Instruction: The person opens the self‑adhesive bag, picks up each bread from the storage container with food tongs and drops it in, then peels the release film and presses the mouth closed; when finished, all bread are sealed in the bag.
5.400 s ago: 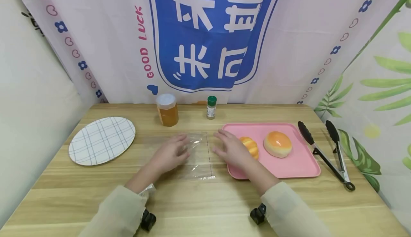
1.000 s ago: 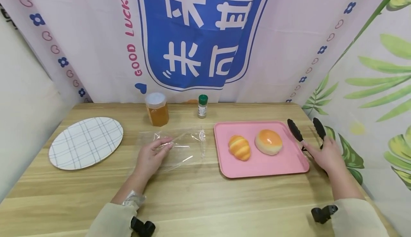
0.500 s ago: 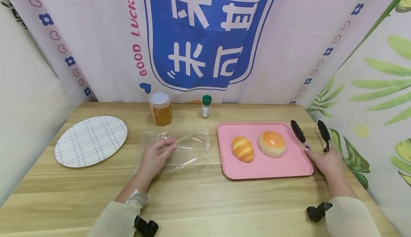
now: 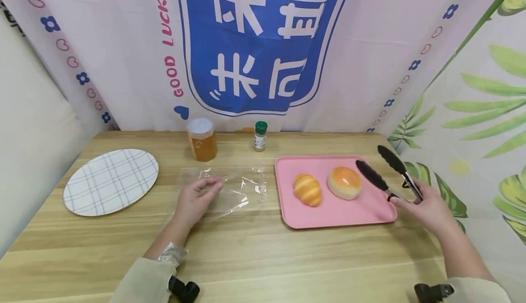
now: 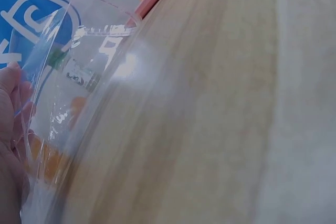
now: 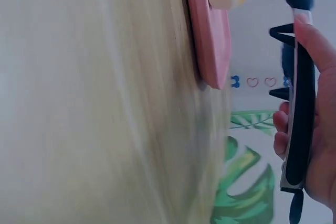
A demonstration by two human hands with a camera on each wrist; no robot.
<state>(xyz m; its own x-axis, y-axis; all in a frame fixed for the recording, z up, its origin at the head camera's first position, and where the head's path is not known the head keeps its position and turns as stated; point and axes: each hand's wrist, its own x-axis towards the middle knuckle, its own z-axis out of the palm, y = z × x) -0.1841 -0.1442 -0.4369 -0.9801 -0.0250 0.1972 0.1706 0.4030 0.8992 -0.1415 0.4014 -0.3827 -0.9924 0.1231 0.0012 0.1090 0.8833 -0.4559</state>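
Observation:
In the head view my left hand (image 4: pixel 196 201) pinches the upper side of a clear plastic bag (image 4: pixel 240 189) between thumb and fingers. The left wrist view shows the bag (image 5: pixel 58 93) raised a little, its film creased beside the fingers. My right hand (image 4: pixel 429 207) holds a pair of tongs (image 4: pixel 404 177) with black tips, lifted above the tray's right edge. Thumb and fingers wrap the tongs (image 6: pixel 300 114) in the right wrist view, and the two tips stand apart. On the pink tray (image 4: pixel 333 214) lie a croissant (image 4: pixel 307 190) and a round bun (image 4: pixel 344 183).
A white checked oval plate (image 4: pixel 111 182) lies at the left. Behind the bag stand a jar of amber contents (image 4: pixel 202 141) and a small green-capped bottle (image 4: pixel 260 136). A printed curtain (image 4: pixel 255 43) hangs along the table's back edge.
My right hand has gone from beside the tray's left side to the tongs and lifted them off the table, tips toward the bun. My left hand now pinches the bag, which has shifted slightly.

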